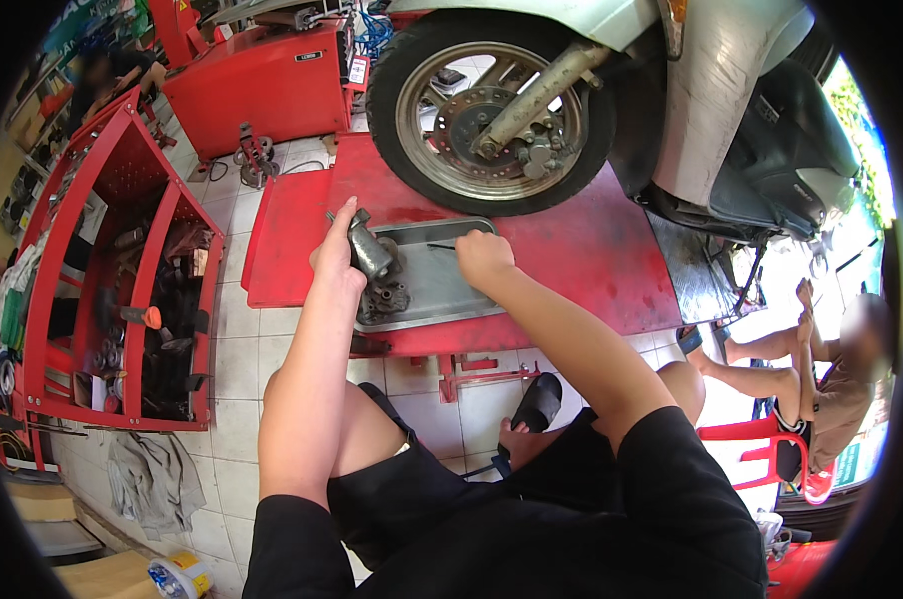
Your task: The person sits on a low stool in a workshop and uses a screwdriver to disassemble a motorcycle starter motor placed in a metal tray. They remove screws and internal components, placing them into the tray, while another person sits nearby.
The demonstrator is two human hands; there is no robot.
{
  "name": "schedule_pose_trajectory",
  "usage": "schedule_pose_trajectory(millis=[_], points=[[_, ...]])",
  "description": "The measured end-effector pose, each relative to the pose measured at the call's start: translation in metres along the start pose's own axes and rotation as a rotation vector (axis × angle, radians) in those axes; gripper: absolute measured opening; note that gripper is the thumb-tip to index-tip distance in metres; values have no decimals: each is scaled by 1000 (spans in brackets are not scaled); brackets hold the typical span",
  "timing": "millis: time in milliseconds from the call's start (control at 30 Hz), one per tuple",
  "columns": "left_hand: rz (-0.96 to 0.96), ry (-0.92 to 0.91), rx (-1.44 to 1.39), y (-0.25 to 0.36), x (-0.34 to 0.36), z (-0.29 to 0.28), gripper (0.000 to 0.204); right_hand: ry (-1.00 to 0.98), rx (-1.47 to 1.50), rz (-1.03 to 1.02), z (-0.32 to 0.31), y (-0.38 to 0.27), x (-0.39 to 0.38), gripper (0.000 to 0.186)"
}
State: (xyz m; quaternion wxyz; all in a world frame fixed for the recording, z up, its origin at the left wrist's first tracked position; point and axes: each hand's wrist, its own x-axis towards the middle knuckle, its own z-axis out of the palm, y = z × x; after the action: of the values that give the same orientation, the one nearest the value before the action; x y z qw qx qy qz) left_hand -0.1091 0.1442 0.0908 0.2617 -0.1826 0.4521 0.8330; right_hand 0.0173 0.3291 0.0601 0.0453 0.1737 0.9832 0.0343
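My left hand point(338, 250) grips a grey metal cylindrical part point(374, 258) at the left end of a shallow metal tray point(451, 285). Fingers lie along its left side, and the far side of the grip is hidden. Below it in the tray sits a greasy cast metal part point(386, 298) with round openings; whether the two are joined I cannot tell. Over the tray's right side my right hand point(484, 258) is closed around a thin dark rod point(440, 246), its tip pointing left toward the cylindrical part. The rod's handle end is hidden in the fist.
The tray rests on a red lift platform point(591, 270), beneath a scooter's front wheel point(491, 120). A red tool rack point(122, 260) stands left, a red machine point(262, 90) behind. A seated person point(836, 389) is at right. A grey cloth point(157, 479) lies on the tiles.
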Motion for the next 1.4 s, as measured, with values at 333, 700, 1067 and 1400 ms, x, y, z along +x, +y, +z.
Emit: schedule_pose_trajectory(millis=[333, 700, 1067, 1400], points=[[-11, -63, -105, 5, 12, -17, 32, -88, -112, 16, -9, 33, -39, 21], [-18, 36, -118, -3, 11, -21, 33, -46, -165, 71, -19, 64, -82, 20], [-76, -41, -99, -7, 9, -7, 31, -9, -132, 73, -9, 46, -68, 19], [-103, -82, -104, -17, 20, 0, 29, -10, -191, 117, 6, 51, -53, 19]])
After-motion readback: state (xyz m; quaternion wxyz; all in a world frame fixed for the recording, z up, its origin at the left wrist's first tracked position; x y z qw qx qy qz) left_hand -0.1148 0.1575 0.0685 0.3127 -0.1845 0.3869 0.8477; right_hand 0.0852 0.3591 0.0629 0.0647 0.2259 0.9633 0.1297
